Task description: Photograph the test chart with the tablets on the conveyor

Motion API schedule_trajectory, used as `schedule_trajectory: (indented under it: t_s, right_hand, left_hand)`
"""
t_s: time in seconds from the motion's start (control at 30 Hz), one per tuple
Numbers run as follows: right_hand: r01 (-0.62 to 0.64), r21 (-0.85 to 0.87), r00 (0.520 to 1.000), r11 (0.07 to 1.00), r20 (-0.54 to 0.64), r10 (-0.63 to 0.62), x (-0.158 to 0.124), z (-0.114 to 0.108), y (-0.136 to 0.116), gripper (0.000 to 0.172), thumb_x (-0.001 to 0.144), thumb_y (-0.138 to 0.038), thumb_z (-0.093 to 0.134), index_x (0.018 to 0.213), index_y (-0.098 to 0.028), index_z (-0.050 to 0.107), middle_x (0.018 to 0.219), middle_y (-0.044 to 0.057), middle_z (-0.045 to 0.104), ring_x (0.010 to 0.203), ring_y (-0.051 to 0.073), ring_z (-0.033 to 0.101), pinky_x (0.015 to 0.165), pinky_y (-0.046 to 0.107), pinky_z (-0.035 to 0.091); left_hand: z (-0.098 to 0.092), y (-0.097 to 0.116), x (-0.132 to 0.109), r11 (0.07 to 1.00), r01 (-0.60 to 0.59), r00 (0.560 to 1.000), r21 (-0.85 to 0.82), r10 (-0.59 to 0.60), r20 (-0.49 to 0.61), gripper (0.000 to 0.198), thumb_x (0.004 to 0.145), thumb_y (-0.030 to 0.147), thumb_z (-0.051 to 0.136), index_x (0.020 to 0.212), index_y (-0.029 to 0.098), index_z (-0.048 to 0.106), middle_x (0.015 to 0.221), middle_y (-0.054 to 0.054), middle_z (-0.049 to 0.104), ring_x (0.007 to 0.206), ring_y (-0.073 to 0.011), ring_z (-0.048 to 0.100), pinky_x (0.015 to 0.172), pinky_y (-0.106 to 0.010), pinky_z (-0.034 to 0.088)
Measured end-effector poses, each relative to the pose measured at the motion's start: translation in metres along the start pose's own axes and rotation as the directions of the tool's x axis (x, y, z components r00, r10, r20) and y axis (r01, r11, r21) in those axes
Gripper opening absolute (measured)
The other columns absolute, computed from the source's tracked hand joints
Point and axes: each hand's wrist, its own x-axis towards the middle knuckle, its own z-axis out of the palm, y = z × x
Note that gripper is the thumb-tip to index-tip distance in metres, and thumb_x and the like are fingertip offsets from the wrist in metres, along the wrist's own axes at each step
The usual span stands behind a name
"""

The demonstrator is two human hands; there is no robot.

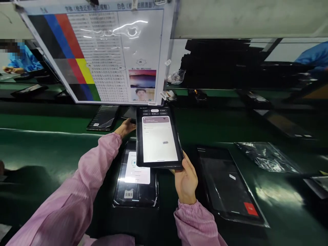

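two hands are out over the green bench, and the right hand is clamped on the lower right corner of a white-screened tablet, which is held up in the middle, partly overlapping a barcode-labelled tablet. the left hand is at the upper left edge of the held tablet, its fingertips partly hidden; i cannot tell whether they grip that edge, or the dark thing just behind it.

if the left hand bears no load, the corner hold looks like the weak point: the weight sits off to one side, so the tablet could twist and drop onto the glass underneath. the right thumb lies close to the screen's corner, and a firmer squeeze might set off a stray touch. raising the top edge could knock the laminated colour chart, as the two look close, though the gap is hard to judge. a swing right with a low edge might scrape the red-stickered tablet, whose loose clear film could snag.
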Motion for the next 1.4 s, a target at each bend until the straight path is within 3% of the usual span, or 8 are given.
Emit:
schedule_trajectory:
  t_s: [0.2, 0.43, 0.67, 0.8, 0.9, 1.03, 1.2, 1.4]
  right_hand:
    - [-0.021, -0.191, 0.97, 0.981, 0.233, 0.066, -0.012, 0.005, 0.017, 0.048, 0.091, -0.05, 0.077, 0.135, -0.032, 0.072, 0.148, 0.002, 0.062, 0.143, 0.031, 0.052, 0.126, 0.053, 0.036]
    - [0.268, -0.487, 0.664, 0.831, 0.719, 0.207, -0.027, 0.017, 0.022, 0.046, 0.107, -0.047, 0.052, 0.153, -0.042, 0.052, 0.149, 0.001, 0.061, 0.133, 0.026, 0.059, 0.113, 0.049, 0.048]
    - [0.294, -0.58, 0.889, 0.76, 0.459, 0.006, -0.004, 0.011, 0.028, 0.043, 0.107, -0.047, 0.05, 0.146, -0.031, 0.057, 0.148, 0.007, 0.059, 0.139, 0.027, 0.053, 0.116, 0.051, 0.044]
    - [0.269, -0.616, 0.928, 0.74, 0.371, -0.028, 0.003, 0.011, 0.034, 0.045, 0.105, -0.048, 0.053, 0.145, -0.028, 0.058, 0.151, 0.008, 0.056, 0.143, 0.029, 0.049, 0.121, 0.054, 0.039]
    - [0.219, -0.622, 0.946, 0.752, 0.323, -0.007, 0.006, 0.013, 0.038, 0.047, 0.103, -0.046, 0.056, 0.147, -0.029, 0.056, 0.155, 0.006, 0.052, 0.147, 0.027, 0.045, 0.125, 0.051, 0.035]
    - [0.166, -0.647, 0.966, 0.745, 0.259, 0.01, 0.008, 0.018, 0.042, 0.048, 0.102, -0.045, 0.057, 0.147, -0.029, 0.056, 0.157, 0.005, 0.05, 0.15, 0.026, 0.042, 0.128, 0.05, 0.032]
    - [0.144, -0.616, 0.973, 0.775, 0.231, 0.002, 0.012, 0.021, 0.052, 0.054, 0.099, -0.048, 0.06, 0.145, -0.02, 0.055, 0.155, 0.013, 0.051, 0.148, 0.028, 0.046, 0.126, 0.056, 0.033]
    - [0.167, -0.616, 0.963, 0.77, 0.268, 0.006, 0.024, 0.007, 0.067, 0.062, 0.094, -0.048, 0.065, 0.147, -0.018, 0.053, 0.154, 0.016, 0.052, 0.147, 0.03, 0.047, 0.129, 0.056, 0.028]
  left_hand:
    - [-0.019, -0.029, -0.098, 0.95, 0.102, 0.993, -0.295, -0.114, -0.022, 0.059, 0.104, 0.056, 0.039, 0.12, 0.009, 0.071, 0.099, -0.016, 0.08, 0.098, -0.0321, 0.077, 0.09, -0.044, 0.063]
    - [-0.098, -0.046, -0.198, 0.869, 0.162, 0.833, -0.467, -0.374, -0.408, 0.041, 0.094, 0.048, 0.064, 0.11, 0.011, 0.075, 0.077, -0.01, 0.08, 0.063, -0.0275, 0.077, 0.059, -0.036, 0.065]
    - [-0.186, -0.06, -0.234, 0.964, 0.215, 0.727, -0.155, -0.264, -0.633, 0.04, 0.095, 0.045, 0.057, 0.098, 0.01, 0.074, 0.083, -0.016, 0.079, 0.077, -0.0311, 0.079, 0.07, -0.042, 0.067]
    - [-0.208, -0.065, -0.245, 0.987, 0.154, 0.792, 0.04, -0.099, -0.603, 0.037, 0.088, 0.042, 0.068, 0.114, 0.017, 0.075, 0.139, -0.013, 0.068, 0.136, -0.0303, 0.06, 0.116, -0.041, 0.049]
    - [-0.219, -0.069, -0.252, 0.961, 0.13, 0.888, 0.245, -0.002, -0.46, 0.073, 0.065, 0.031, 0.089, 0.134, 0.026, 0.068, 0.165, -0.006, 0.044, 0.154, -0.0329, 0.037, 0.129, -0.043, 0.03]
    - [-0.23, -0.085, -0.238, 0.903, 0.063, 0.905, 0.426, 0.127, -0.405, 0.125, 0.047, 0.027, 0.098, 0.158, 0.029, 0.041, 0.162, -0.015, 0.043, 0.138, -0.0357, 0.052, 0.119, -0.053, 0.04]
    - [-0.239, -0.099, -0.215, 0.964, 0.006, 0.801, 0.265, 0.154, -0.579, 0.069, 0.087, 0.039, 0.067, 0.152, 0.023, 0.047, 0.132, -0.014, 0.069, 0.104, -0.0218, 0.067, 0.09, -0.038, 0.055]
    - [-0.239, -0.093, -0.233, 0.988, -0.041, 0.846, 0.146, 0.112, -0.521, 0.069, 0.075, 0.021, 0.071, 0.143, 0.023, 0.058, 0.139, -0.011, 0.069, 0.113, -0.0221, 0.067, 0.103, -0.04, 0.052]
